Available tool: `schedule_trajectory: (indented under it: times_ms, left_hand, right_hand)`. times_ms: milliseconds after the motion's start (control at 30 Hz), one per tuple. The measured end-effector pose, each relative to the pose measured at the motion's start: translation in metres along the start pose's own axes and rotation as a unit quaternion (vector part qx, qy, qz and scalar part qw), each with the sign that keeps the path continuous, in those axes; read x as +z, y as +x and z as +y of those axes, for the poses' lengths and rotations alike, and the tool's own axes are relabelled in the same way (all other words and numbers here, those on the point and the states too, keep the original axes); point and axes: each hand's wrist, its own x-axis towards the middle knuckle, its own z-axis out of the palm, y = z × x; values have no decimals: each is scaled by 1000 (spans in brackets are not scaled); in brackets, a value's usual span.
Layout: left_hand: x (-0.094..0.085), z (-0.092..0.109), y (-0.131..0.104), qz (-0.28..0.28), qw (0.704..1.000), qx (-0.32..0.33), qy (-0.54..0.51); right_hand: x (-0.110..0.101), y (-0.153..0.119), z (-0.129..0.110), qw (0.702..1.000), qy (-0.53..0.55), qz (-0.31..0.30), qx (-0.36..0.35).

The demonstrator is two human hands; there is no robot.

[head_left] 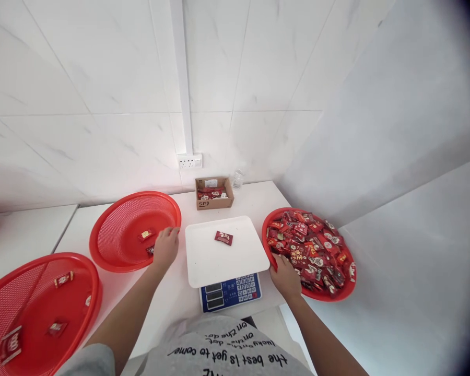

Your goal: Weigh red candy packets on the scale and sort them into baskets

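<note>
My left hand (166, 245) is at the right rim of a red plastic basket (113, 219), its fingers curled at the edge. Two small wrapped packets lie inside that basket, one dark and partly covered by my hand. My right hand (285, 275) grips the near-left rim of another red basket (269, 214), which is heaped with red packets (313, 245). Between my hands, a white tray (203, 266) sits on a blue-panelled weighing scale (231, 293). One dark red packet (223, 238) lies on the tray.
A third red basket (74, 258) with several packets stands at the lower left. Behind the tray is a small cardboard box (215, 204) of red packets, beside a clear glass (238, 179). A wall socket (190, 161) is above; a pale grey surface (395, 172) rises at right.
</note>
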Motion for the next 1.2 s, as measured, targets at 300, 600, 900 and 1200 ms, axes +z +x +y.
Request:
schedule_trajectory:
  times_ms: [300,600,900,1200]
  left_hand:
    - [40,81,4,-114,970,199,-76]
    - [53,102,12,-142,963,214,-83]
    - [-1,7,7,-30,993,-29,-109]
    - [-7,-56,-40,-119,989,-29,-81]
  right_hand:
    - [0,0,0,1000,-5,3,-4]
    - [2,2,3,1000,-1,-18,-11]
    - [1,2,2,1000,-4,-9,-14]
    - [-1,1,-1,1000,-12,-17,-3]
